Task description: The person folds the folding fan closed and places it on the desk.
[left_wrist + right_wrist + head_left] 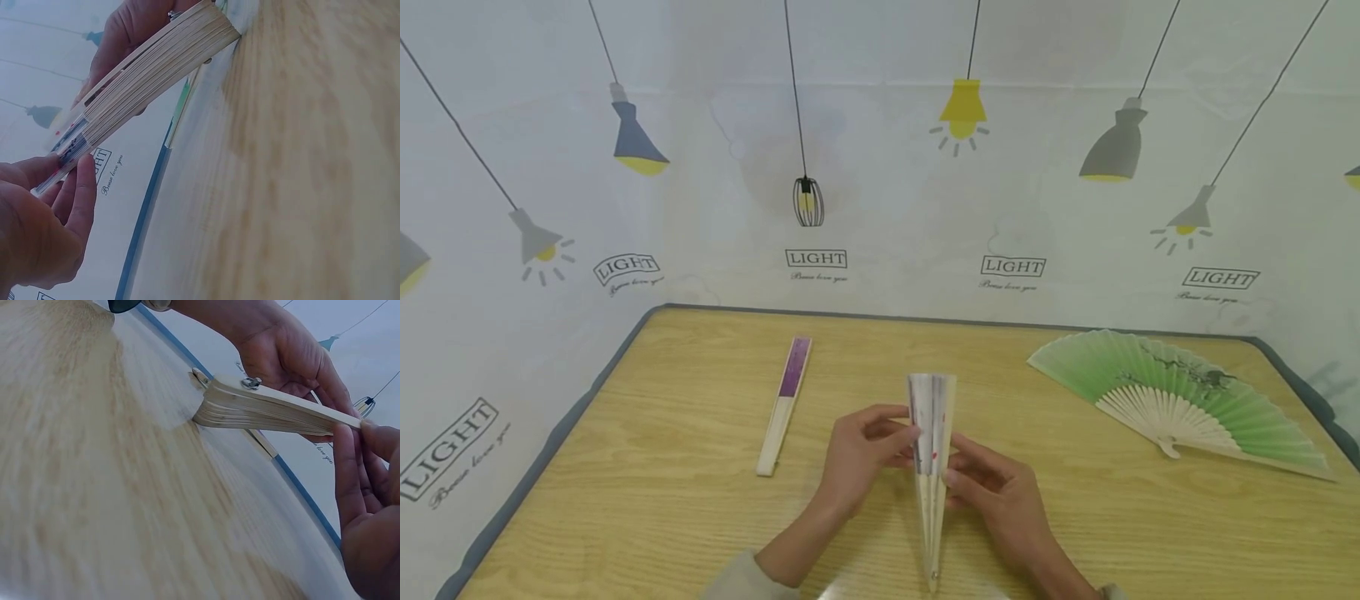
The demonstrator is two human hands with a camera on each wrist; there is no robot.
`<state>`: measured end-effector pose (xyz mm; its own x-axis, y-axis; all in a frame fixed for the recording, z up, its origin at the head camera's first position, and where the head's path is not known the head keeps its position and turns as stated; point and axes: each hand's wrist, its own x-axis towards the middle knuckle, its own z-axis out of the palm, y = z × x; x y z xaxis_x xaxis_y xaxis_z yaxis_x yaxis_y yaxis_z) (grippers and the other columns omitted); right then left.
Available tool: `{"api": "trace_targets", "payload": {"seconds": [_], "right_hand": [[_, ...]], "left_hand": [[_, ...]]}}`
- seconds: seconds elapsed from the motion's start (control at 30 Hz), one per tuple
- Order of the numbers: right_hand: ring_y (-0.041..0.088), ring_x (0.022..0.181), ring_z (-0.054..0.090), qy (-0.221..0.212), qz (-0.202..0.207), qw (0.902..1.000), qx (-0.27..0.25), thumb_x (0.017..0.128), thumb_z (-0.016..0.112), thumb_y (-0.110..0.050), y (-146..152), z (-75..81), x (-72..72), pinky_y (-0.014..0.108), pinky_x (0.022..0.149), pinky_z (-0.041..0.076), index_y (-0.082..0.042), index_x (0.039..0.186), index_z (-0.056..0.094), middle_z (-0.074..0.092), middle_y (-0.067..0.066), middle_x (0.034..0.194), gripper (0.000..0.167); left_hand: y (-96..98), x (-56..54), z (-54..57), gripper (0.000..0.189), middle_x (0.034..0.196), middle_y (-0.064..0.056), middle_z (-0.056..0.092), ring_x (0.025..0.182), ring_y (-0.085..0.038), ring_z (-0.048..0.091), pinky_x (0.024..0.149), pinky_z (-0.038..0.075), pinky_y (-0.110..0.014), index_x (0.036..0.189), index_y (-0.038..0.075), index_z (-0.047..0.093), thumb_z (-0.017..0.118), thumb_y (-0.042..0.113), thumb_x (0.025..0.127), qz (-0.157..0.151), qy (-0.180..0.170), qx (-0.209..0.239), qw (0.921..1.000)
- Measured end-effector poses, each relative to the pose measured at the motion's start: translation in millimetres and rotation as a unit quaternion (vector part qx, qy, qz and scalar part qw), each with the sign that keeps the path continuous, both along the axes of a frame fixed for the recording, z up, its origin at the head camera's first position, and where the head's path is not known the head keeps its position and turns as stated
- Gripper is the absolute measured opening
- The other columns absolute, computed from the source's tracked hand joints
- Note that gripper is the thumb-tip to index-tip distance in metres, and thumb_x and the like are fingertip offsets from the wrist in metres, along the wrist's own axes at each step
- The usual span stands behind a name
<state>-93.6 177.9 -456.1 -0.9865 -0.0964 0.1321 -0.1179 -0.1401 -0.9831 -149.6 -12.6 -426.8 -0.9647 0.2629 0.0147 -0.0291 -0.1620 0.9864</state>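
Between my two hands, a mostly folded hand fan (929, 450) stands with its riveted end toward me, its leaf pale with red and grey marks. My left hand (859, 457) pinches its left side between thumb and fingers. On the opposite edge, my right hand (998, 492) pinches the outer rib. The left wrist view shows the stacked ribs (165, 69) fanned slightly apart. A metal rivet (251, 383) shows at the narrow end in the right wrist view, close over the wooden table.
A folded fan with a purple leaf (793, 367) lies left on the wooden table (647, 467). At the right lies a spread green fan (1195, 392) with a dark branch drawing. Behind the table's dark edge hangs a white backdrop (880, 167) printed with lamps.
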Motion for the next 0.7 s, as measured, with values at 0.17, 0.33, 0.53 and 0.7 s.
{"api": "trace_targets", "payload": {"seconds": [0.17, 0.33, 0.53, 0.7], "right_hand": [[0.016, 0.083, 0.066, -0.005, -0.015, 0.9999, -0.003, 0.087, 0.067, 0.001, -2.0, 1.3, 0.7, 0.041, 0.069, 0.061, 0.006, 0.134, 0.05, 0.066, 0.008, 0.096, 0.05], [0.017, 0.084, 0.066, -0.012, -0.026, 0.9996, 0.002, 0.086, 0.069, -0.001, -2.9, 2.3, 0.8, 0.04, 0.07, 0.061, 0.004, 0.133, 0.051, 0.066, 0.008, 0.097, 0.05], [0.017, 0.085, 0.066, -0.025, -0.028, 0.9993, 0.006, 0.085, 0.069, -0.001, -3.2, 4.3, 0.9, 0.039, 0.07, 0.061, 0.004, 0.133, 0.051, 0.066, 0.009, 0.097, 0.051], [0.017, 0.084, 0.065, -0.031, -0.027, 0.9991, 0.014, 0.085, 0.07, -0.002, -2.7, 6.8, 0.5, 0.039, 0.069, 0.062, 0.003, 0.133, 0.052, 0.065, 0.011, 0.097, 0.052]], "left_hand": [[0.2, -0.5, -0.3, 0.03, 0.089, -0.02, 0.068, 0.071, -0.023, 0.067, 0.068, 0.062, -0.039, 0.111, -0.006, 0.065, 0.072, 0.008, 0.085, 0.007, 0.001, -0.002, 1.0], [0.3, -0.4, 0.0, 0.03, 0.088, -0.02, 0.068, 0.07, -0.022, 0.066, 0.068, 0.062, -0.04, 0.111, -0.006, 0.065, 0.073, 0.009, 0.085, 0.009, -0.001, -0.002, 1.0], [0.5, -0.2, 0.4, 0.03, 0.087, -0.019, 0.068, 0.069, -0.022, 0.066, 0.068, 0.062, -0.039, 0.11, -0.006, 0.065, 0.073, 0.008, 0.085, 0.012, -0.003, -0.006, 0.9999], [0.5, -0.2, 0.6, 0.03, 0.087, -0.019, 0.068, 0.069, -0.022, 0.066, 0.067, 0.062, -0.039, 0.11, -0.006, 0.065, 0.073, 0.008, 0.085, 0.015, -0.006, -0.006, 0.9999]]}}
